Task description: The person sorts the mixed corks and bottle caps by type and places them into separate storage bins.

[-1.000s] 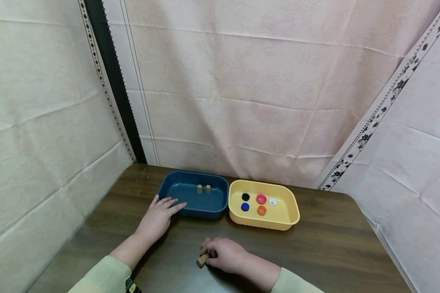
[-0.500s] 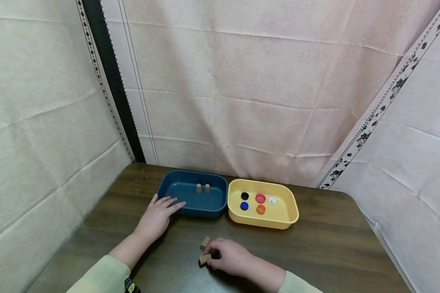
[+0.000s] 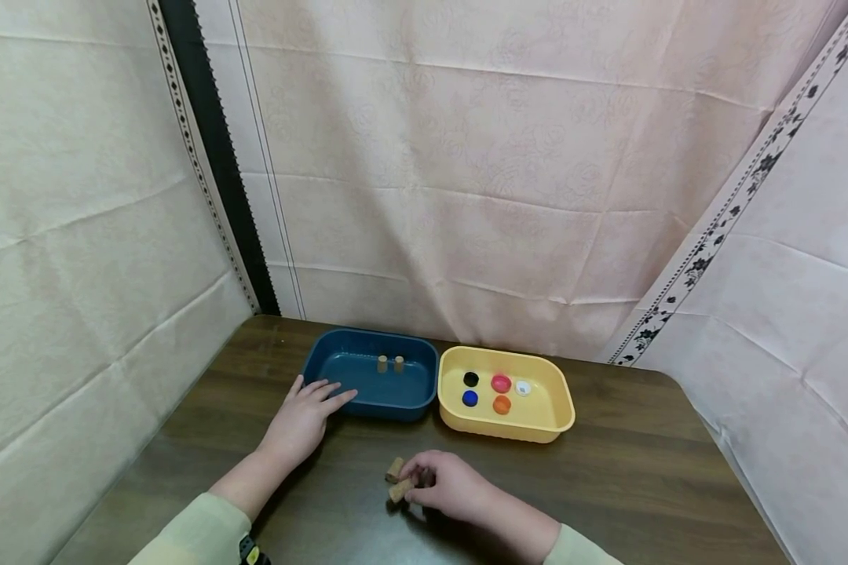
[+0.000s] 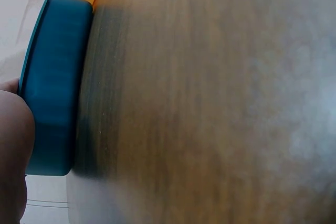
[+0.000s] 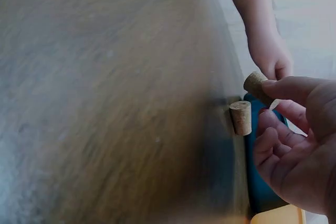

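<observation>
Between thumb and fingertips of my right hand [image 3: 448, 482] is a cork stopper [image 3: 399, 492], tilted and just off the table in the head view. A second cork [image 3: 394, 469] lies on its side right behind it; the right wrist view shows this second cork [image 5: 241, 118] apart from the held cork [image 5: 254, 83]. My left hand [image 3: 304, 416] rests with spread fingers on the front left rim of the blue tray [image 3: 363, 410]. In the left wrist view, part of that hand [image 4: 13, 140] covers the end of the tray. Two small corks [image 3: 391, 364] stand inside the blue tray.
Against the blue tray's right side stands a yellow tray [image 3: 561, 416]. Inside it are several small round pieces: black [image 3: 470, 379], blue [image 3: 469, 399], pink-red [image 3: 501, 383], orange [image 3: 502, 405] and white [image 3: 523, 388]. Pale cloth [image 3: 466, 196] hangs behind the brown wooden table [image 3: 643, 455].
My right hand has drawn one cork apart from the other and lifted it slightly, turning it. The left hand and both trays stay where they were.
</observation>
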A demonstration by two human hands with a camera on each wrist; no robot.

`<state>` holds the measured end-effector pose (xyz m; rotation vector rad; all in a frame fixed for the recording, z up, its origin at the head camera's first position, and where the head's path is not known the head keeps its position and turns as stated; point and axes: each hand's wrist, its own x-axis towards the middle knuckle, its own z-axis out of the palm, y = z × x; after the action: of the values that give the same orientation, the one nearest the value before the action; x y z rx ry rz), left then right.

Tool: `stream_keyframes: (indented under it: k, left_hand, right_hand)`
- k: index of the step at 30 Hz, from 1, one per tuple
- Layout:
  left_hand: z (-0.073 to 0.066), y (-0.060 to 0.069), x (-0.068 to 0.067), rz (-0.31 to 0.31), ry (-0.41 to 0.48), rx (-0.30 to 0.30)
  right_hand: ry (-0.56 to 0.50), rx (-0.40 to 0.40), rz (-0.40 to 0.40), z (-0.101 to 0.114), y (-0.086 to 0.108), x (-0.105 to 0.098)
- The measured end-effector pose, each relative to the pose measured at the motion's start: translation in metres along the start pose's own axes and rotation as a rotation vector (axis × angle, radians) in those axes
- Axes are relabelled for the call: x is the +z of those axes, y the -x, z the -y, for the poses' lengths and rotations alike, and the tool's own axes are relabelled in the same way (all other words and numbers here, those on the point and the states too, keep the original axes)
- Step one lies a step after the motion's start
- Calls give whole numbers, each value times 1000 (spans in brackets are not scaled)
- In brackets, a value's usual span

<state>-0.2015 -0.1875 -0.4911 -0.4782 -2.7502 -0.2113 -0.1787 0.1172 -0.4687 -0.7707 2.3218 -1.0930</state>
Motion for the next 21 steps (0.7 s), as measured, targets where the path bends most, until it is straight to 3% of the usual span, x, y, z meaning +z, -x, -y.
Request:
stream_keyframes:
  k: [7, 21]
  left_hand:
    - [0, 1, 0, -3, -3, -3]
    - [0, 1, -1, -29, -15, 20]
  right_hand:
    - [-181, 12, -30, 5, -1, -12]
    - [-249, 21, -83, 11, -8, -28]
